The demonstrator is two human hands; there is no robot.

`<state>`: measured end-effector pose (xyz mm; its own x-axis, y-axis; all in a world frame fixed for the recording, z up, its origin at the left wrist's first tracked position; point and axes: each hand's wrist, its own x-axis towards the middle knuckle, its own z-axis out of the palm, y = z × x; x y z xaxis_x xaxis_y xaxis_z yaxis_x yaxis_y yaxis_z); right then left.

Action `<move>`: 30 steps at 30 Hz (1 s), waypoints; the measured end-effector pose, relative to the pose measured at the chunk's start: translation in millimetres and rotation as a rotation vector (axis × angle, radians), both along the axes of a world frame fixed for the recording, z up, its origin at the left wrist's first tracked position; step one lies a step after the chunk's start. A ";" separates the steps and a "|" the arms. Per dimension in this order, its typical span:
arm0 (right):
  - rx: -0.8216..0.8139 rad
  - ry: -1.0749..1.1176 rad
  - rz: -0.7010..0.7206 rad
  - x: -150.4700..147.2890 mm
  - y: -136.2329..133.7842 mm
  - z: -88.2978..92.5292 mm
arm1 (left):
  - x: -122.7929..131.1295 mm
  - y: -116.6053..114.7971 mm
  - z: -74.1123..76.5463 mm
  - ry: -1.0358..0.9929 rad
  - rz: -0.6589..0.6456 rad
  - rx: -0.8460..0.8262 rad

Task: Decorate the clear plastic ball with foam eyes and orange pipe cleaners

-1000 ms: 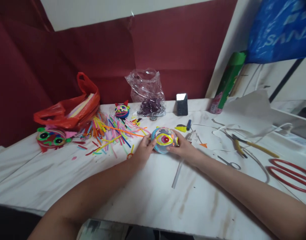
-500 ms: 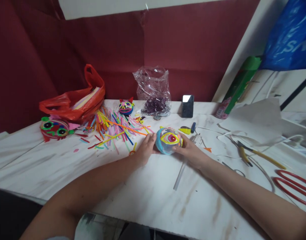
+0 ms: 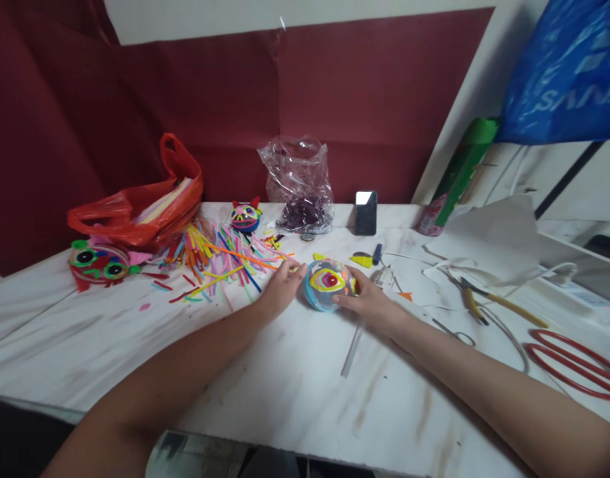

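A round ball decorated with chenille stems [image 3: 329,281] rests on or just over the table in front of me. It has a yellow-rimmed eye with a red centre, light-blue strands wound round its left side and a clear or grey lower part. My right hand [image 3: 369,295] grips it from the right, thumb across the front. At its left edge, my left hand [image 3: 282,287] has its fingers bent together against the blue strands; the fingertips are partly hidden. A yellow tuft [image 3: 318,256] shows behind the top. Below lies a translucent glue stick [image 3: 352,350].
Loose colourful chenille stems [image 3: 220,259] spread at left beside a red plastic bag [image 3: 135,206] and a finished striped figure [image 3: 103,262]. Behind are a small cat-faced ball [image 3: 245,218], a clear bag [image 3: 302,192] and a phone [image 3: 366,214]. Pliers [image 3: 476,302], scissors [image 3: 454,332] and cords lie right.
The whole view has shifted slightly, moving things leftward in the picture. The ball has turned a little, and my left hand's fingers have shifted along its left edge.
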<state>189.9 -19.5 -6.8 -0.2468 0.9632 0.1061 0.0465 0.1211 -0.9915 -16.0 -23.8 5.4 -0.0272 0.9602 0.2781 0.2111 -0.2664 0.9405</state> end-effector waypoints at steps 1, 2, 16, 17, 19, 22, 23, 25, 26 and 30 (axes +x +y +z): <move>0.018 -0.043 -0.014 -0.1 0.6 0.1 | -2.8 0.0 4.2 0.126 0.037 0.150; 0.036 -0.088 -0.030 0.0 1.4 -0.2 | -4.7 -0.6 8.4 0.255 0.023 0.306; 0.226 -0.289 -0.095 8.2 10.0 13.9 | -26.3 25.0 -7.8 0.177 -0.260 0.289; 0.265 -0.330 -0.123 13.2 10.4 21.2 | -27.5 25.9 -8.9 0.158 -0.268 0.269; 0.342 -0.405 -0.167 27.2 11.5 38.3 | -28.1 26.3 -10.9 0.143 -0.279 0.244; 0.403 -0.553 -0.259 55.6 12.9 61.7 | -27.1 26.5 -12.9 0.127 -0.289 0.213; 0.402 -0.624 -0.292 65.6 12.9 66.3 | -26.9 26.9 -13.2 0.125 -0.289 0.210; 0.363 -0.803 -0.312 83.6 11.7 68.3 | -26.9 28.3 -13.5 0.140 -0.289 0.229; 0.342 -0.899 -0.298 90.7 10.3 65.8 | -27.2 29.2 -13.6 0.157 -0.288 0.247; 0.317 -1.228 -0.131 101.1 2.3 43.0 | -28.3 32.7 -14.7 0.235 -0.281 0.317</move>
<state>291.0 -17.2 36.1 -0.2510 0.9622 0.1055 0.9385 0.2686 -0.2168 -44.3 8.9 -9.2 0.3196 0.7885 0.5255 0.2869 -0.6091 0.7394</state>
